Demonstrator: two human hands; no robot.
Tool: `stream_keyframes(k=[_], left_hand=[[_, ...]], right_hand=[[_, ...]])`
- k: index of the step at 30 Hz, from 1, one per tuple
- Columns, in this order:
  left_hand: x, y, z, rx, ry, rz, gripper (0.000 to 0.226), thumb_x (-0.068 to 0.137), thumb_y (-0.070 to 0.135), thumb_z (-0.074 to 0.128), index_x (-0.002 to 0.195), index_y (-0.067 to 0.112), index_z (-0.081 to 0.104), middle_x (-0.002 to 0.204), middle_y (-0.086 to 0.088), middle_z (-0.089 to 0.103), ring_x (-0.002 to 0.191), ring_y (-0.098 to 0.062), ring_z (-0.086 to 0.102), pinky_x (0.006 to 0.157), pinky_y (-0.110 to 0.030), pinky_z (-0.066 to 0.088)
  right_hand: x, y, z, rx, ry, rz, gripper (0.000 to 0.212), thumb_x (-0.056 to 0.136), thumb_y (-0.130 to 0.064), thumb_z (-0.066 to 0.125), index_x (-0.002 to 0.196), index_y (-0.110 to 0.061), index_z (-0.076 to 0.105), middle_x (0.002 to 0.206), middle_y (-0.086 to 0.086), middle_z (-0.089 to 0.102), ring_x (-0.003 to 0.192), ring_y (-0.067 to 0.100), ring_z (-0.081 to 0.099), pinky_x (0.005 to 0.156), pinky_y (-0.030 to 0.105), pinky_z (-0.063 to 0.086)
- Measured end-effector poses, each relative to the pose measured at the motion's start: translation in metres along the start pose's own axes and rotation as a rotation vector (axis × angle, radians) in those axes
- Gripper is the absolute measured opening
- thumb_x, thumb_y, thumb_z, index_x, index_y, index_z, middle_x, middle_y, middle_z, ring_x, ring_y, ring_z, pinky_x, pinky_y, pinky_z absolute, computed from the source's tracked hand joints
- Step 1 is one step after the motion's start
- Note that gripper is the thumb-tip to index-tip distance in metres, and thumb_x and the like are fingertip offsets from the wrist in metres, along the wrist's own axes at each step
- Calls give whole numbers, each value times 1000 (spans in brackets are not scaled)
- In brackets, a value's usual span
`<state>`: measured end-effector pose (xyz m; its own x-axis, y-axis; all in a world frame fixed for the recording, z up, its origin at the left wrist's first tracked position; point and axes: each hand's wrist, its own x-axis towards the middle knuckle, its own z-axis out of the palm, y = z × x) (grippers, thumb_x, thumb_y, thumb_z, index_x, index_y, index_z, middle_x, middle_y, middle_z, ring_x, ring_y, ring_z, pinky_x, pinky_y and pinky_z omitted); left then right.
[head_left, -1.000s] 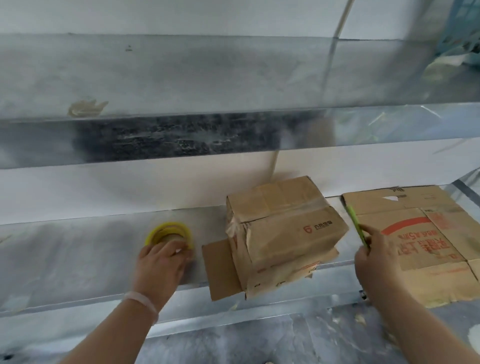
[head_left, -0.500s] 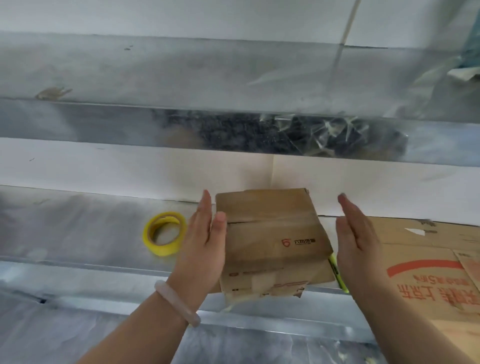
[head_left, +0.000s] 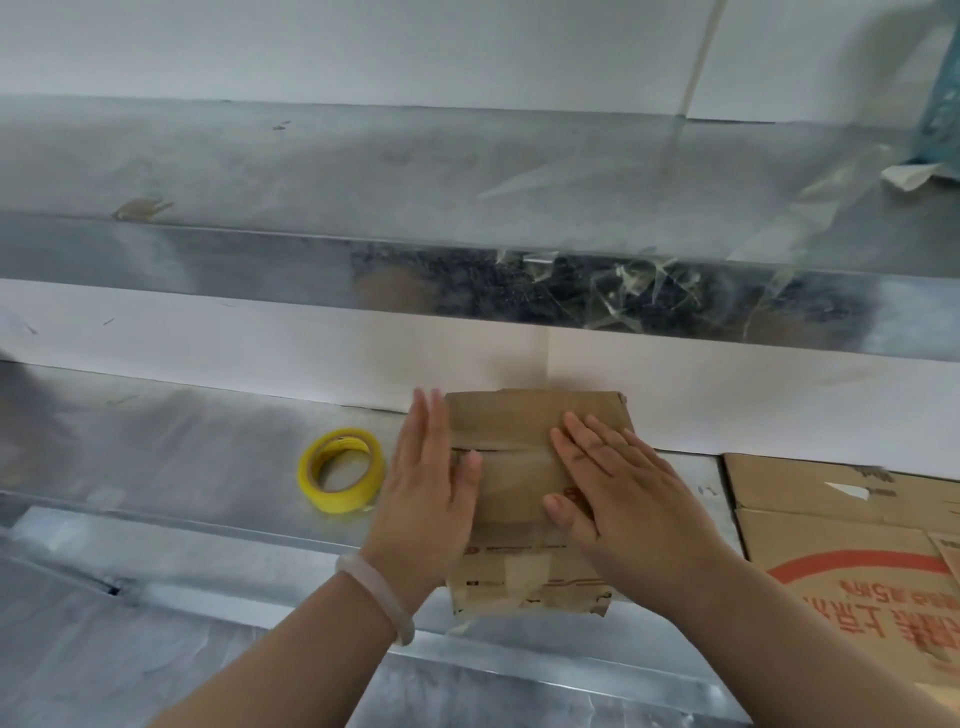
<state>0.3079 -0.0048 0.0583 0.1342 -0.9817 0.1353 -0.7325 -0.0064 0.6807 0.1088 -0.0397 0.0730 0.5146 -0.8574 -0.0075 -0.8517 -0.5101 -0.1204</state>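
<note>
Cardboard box (head_left: 511, 483) is set on the lower shelf (head_left: 208, 441), its near end overhanging the front edge; the upper shelf (head_left: 311, 171) is noted overhead. Free shelf surface is seen to the left, beyond the yellow tape roll (head_left: 340, 503) lying just beside the left grip (head_left: 426, 499); flattened cardboard (head_left: 841, 525) is laid near on the right. Left grip is pressed flat, released, against the box's left side; right grip (head_left: 618, 493) is laid flat, released, on the box top.
</note>
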Motion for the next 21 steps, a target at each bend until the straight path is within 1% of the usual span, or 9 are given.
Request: stream_keyframes(k=[2, 3, 5, 9, 11, 13, 15, 18, 21], left_hand=[[0, 1, 4, 292, -67, 301, 54, 100, 43, 24, 149, 22, 30, 156, 5, 24, 145, -10, 18, 118, -31, 15], [1, 3, 5, 374, -131, 352, 53, 99, 44, 23, 144, 22, 43, 151, 6, 38, 142, -11, 30, 117, -36, 23], [2, 5, 5, 483, -179, 370, 55, 99, 48, 20, 137, 24, 53, 141, 9, 51, 135, -10, 42, 112, -39, 33], [1, -4, -3, 573, -188, 337, 67, 97, 61, 11, 139, 27, 50, 144, 11, 47, 136, -8, 39, 114, -35, 28], [-2, -7, -8, 576, -187, 314, 72, 95, 66, 9, 141, 26, 46, 148, 10, 41, 139, -8, 34, 116, -33, 23], [-4, -9, -8, 522, -180, 274, 81, 90, 71, 1, 147, 25, 37, 154, 11, 27, 143, -5, 22, 118, -28, 11], [-5, -6, -5, 439, -153, 209, 95, 79, 77, -12, 151, 25, 22, 159, 11, 9, 145, 0, 3, 118, -23, 0], [-5, 3, -2, 392, -192, 135, 106, 68, 80, -21, 153, 23, 11, 159, 11, -4, 143, 2, -10, 116, -20, -6], [3, 9, -8, 270, -126, 71, 83, 85, 72, 11, 146, 22, 37, 157, 11, 22, 145, -5, 13, 118, -23, 10]], right_hand=[[-2, 1, 1, -11, 31, -53, 67, 96, -60, 11, 151, -27, 33, 159, -8, 27, 148, 11, 21, 119, 34, 9], [-1, 1, 2, -15, 13, -60, 64, 98, -57, 14, 149, -27, 37, 156, -9, 34, 146, 11, 25, 117, 35, 11], [-1, 1, 4, -4, -20, -53, 67, 96, -59, 12, 151, -28, 33, 157, -12, 31, 147, 7, 21, 121, 32, 7], [-5, 5, 2, 3, 11, 27, 85, 88, -69, -6, 153, -27, 30, 159, -12, 25, 148, 6, 16, 120, 32, -4], [-10, 12, 3, -11, 11, 69, 102, 76, -72, -28, 155, -29, 20, 162, -14, 14, 149, 3, 6, 119, 32, -10], [-14, 15, 5, 11, 6, 126, 108, 68, -72, -36, 156, -28, 8, 163, -15, 2, 148, 1, -6, 120, 29, -12], [-14, 11, 3, 111, 17, 206, 97, 75, -74, -20, 156, -26, 1, 163, -14, -5, 147, 0, -11, 118, 25, -13], [-12, 4, 0, 203, -1, 268, 70, 98, -57, 15, 157, -20, 1, 164, -9, -5, 149, 4, -8, 117, 24, -7], [-3, 7, -11, 210, 42, 294, 63, 100, -50, 32, 153, -16, 25, 160, -1, 23, 148, 14, 16, 121, 30, 14]])
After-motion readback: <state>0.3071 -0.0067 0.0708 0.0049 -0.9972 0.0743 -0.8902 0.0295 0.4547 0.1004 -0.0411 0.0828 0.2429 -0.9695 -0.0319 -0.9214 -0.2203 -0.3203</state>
